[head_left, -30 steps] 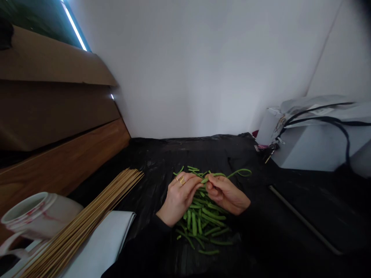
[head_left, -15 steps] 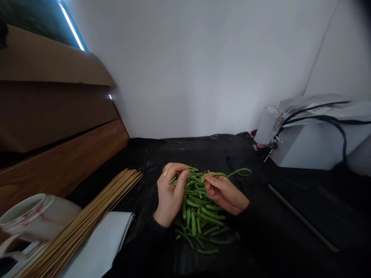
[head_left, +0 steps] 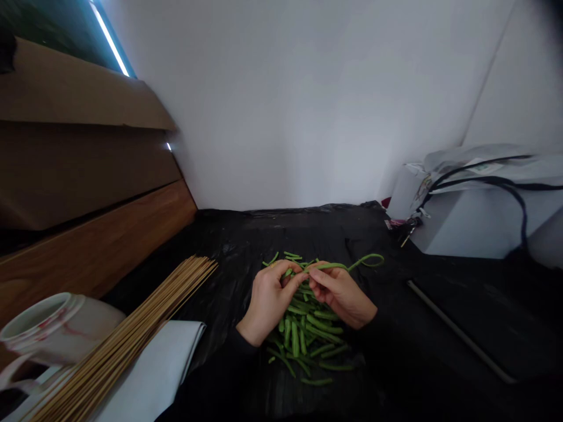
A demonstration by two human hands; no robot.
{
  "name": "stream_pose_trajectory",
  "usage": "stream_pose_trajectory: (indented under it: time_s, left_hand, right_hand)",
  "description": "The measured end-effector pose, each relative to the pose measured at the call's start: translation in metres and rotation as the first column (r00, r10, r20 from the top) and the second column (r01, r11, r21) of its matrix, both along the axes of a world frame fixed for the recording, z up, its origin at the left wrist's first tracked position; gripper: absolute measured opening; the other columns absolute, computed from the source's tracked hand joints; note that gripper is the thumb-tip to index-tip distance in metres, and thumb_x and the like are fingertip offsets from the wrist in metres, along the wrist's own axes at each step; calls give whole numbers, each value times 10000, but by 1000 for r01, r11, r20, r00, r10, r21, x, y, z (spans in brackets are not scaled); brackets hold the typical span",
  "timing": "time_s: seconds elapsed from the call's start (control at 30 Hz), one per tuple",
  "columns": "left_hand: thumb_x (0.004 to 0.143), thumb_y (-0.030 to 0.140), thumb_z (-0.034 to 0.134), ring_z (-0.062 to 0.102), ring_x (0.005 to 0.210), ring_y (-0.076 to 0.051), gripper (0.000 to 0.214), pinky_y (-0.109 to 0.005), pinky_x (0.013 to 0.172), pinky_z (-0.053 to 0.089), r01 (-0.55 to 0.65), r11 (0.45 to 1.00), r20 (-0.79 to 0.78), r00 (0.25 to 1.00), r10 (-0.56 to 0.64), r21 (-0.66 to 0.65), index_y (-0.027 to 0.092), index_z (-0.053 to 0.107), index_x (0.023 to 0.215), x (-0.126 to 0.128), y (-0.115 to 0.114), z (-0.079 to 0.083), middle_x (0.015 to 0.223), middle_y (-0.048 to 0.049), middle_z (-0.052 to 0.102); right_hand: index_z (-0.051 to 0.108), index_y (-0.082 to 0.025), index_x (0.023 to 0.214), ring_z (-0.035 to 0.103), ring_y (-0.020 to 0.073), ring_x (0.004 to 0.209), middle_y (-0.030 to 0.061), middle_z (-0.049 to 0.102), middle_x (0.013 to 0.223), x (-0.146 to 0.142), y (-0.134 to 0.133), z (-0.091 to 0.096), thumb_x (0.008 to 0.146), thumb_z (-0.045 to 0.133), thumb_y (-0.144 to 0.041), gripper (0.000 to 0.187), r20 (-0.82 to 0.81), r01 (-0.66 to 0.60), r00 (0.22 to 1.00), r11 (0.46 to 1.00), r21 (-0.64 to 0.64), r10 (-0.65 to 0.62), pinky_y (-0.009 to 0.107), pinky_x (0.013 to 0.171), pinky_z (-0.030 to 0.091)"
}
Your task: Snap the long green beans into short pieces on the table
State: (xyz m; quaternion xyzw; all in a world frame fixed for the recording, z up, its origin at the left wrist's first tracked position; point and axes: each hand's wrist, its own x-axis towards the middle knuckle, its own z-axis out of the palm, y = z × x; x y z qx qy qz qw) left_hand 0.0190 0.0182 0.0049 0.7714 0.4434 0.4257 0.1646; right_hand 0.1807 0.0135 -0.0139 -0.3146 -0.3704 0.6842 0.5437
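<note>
A long green bean (head_left: 329, 266) is pinched in my right hand (head_left: 341, 293), its thin end curling into a loop to the right. My left hand (head_left: 271, 296) meets the right one at the bean's near end, thumb and forefinger closed on it. Both hands hover over a heap of short green bean pieces (head_left: 323, 328) on the black plastic-covered table (head_left: 237, 234). Part of the heap is hidden behind my hands.
On the left, a bundle of thin bamboo sticks (head_left: 145, 322) lies across a folded white sheet (head_left: 149, 369), beside a white and red mug (head_left: 74, 328). A dark flat object with a pale edge (head_left: 460, 331) lies right. Behind it stands a white box (head_left: 470, 223) with black cords.
My left hand has moved right and slightly down, from above the heap's far left to the bean's end. Short bean pieces now show where it was. My right hand has barely moved.
</note>
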Motion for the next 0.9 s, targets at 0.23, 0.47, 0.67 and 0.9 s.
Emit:
stream_pose_trajectory:
  time_s: [0.23,0.47,0.67,0.9]
  left_hand:
    - [855,363,600,396,546,-96,233,-213,545,297,-70,990,72,994,79,-122,161,639,747,-4,3,0,557,49,441]
    - [874,472,541,312,490,-75,396,-197,482,262,122,934,435,900,38,-336,141,603,667,-8,5,5,520,59,379]
    - [815,483,625,424,531,-93,379,-201,513,329,193,906,478,879,12,-377,128,674,691,-9,4,8,569,17,522]
    - [705,347,751,530,613,-124,231,-232,590,410,208,914,477,879,-18,-348,124,695,725,-7,2,12,686,-26,633]
  right_hand:
    - [716,-152,823,533,58,564,-1,650,675,13,10,5,640,837,-264,246,-132,155,978,987,-46,-160,163,511,427]
    - [716,-153,763,548,68,576,12,664,684,15,11,5,643,839,-274,211,-142,208,967,977,-46,-212,168,520,448]
    - [709,-161,766,556,72,608,10,668,695,17,13,7,633,842,-267,216,-177,243,953,969,-42,-246,170,545,449]
    - [691,-176,781,541,95,617,9,655,711,18,14,7,657,815,-293,211,-123,302,946,953,3,-299,209,546,431]
